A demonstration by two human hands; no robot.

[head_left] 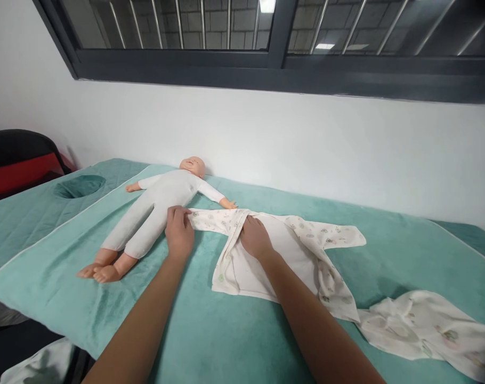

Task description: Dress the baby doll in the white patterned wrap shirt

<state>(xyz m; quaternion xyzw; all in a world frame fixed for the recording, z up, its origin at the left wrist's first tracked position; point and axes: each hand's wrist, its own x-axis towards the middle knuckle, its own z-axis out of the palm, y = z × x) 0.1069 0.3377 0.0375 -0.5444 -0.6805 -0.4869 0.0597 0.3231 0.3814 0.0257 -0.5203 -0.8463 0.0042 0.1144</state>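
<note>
A white baby shirt [282, 245] with a small print lies spread on the green bed cover, its front open. At the cuff of its left-hand sleeve, my left hand [179, 230] is closed on the fabric. My right hand [255, 237] reaches inside the open front near the shoulder of that same sleeve; its fingertips are hidden in the cloth. A baby doll [162, 197] in a white bodysuit lies on its back to the left, arms spread. One of the doll's hands is close to the sleeve's upper edge.
Another printed white garment [430, 330] lies crumpled at the lower right, touching the shirt's corner. The green bed cover [210, 341] runs along a white wall below a barred window. A face hole [80, 185] and a red and black object [22, 165] are at left.
</note>
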